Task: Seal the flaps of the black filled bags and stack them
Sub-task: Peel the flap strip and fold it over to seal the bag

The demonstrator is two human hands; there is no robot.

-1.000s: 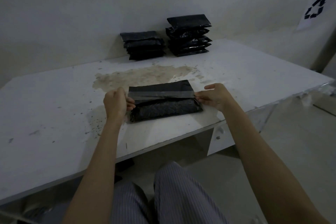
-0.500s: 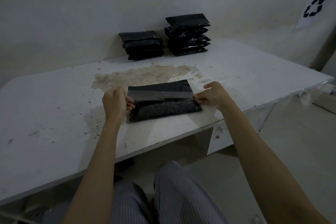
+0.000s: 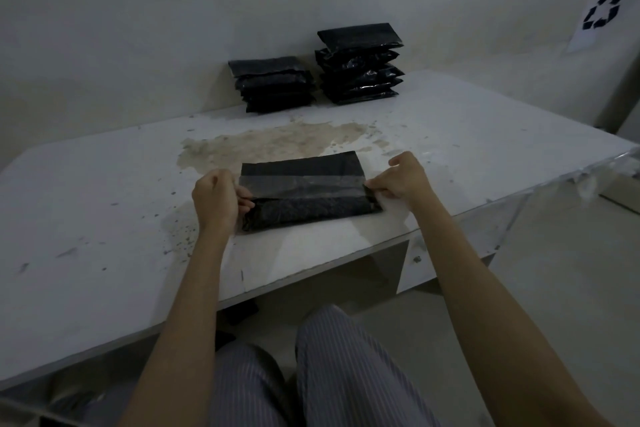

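A black filled bag [image 3: 304,199] lies flat near the front edge of the white table [image 3: 485,149], its flap [image 3: 301,173] spread toward the wall. The left hand [image 3: 216,199] pinches the bag's left end with curled fingers, and the right hand [image 3: 401,177] pinches its right end likewise. Two stacks of black bags, a lower one [image 3: 273,85] and a taller one [image 3: 360,62], stand against the wall. A brownish stain [image 3: 277,142] spreads just behind the bag.

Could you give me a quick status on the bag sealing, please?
Left hand and right hand pinch the bag at its ends, flap not yet folded. Nothing blocking.
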